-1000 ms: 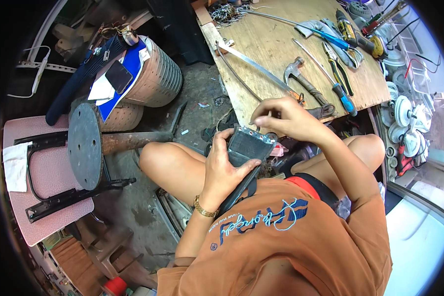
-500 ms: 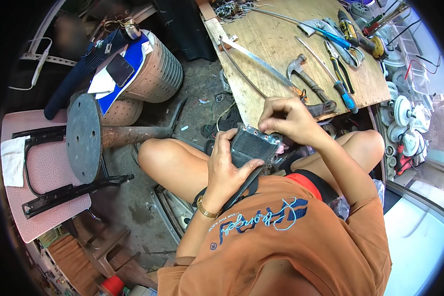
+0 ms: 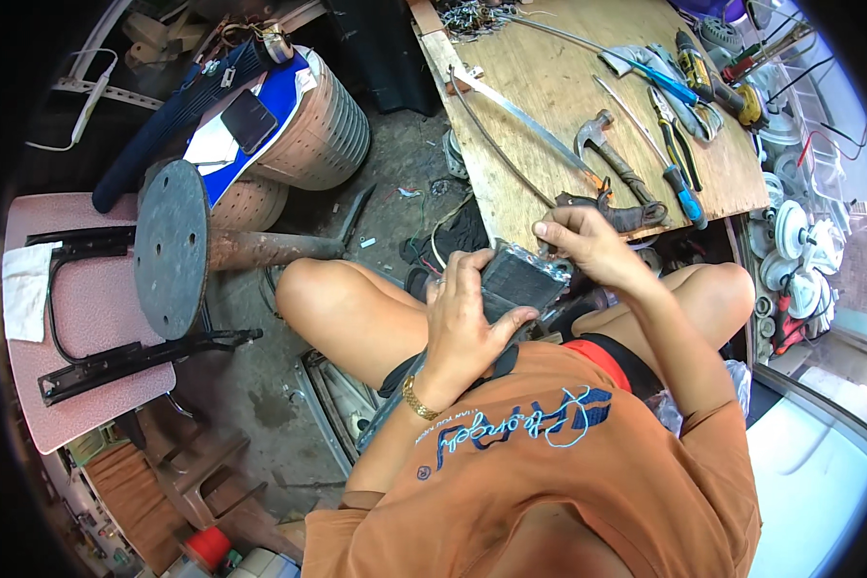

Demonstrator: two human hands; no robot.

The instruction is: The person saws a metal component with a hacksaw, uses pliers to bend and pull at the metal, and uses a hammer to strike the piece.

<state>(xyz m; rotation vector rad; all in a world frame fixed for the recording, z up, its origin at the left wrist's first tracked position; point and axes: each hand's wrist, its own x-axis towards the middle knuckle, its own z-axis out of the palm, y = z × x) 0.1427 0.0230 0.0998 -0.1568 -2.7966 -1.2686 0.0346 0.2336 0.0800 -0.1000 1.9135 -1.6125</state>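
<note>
A black, flat-sided block-shaped part (image 3: pixel 524 281) is held over my lap, with a row of small shiny metal pieces along its far edge. My left hand (image 3: pixel 462 323) grips it from the left, thumb across the near side and fingers along the far left side. At its far right corner is my right hand (image 3: pixel 592 252), thumb and forefinger pinched together beside the metal pieces. Whatever lies between those fingertips is too small or hidden to tell. A long dark strip-like piece runs below my left hand, partly covered by my wrist.
Ahead stands a wooden workbench (image 3: pixel 539 67) with a hammer (image 3: pixel 602 149), pliers (image 3: pixel 674 144), a blue-handled screwdriver (image 3: pixel 685 197) and a power drill (image 3: pixel 698 69). On the left are a round metal plate on a post (image 3: pixel 171 249), a pink chair (image 3: pixel 96 226) and a perforated drum (image 3: pixel 328 125).
My head view has shifted, so the surroundings sit slightly farther right. The block is turned a little, and my right fingers have changed from bent over its edge to a pinch beside it.
</note>
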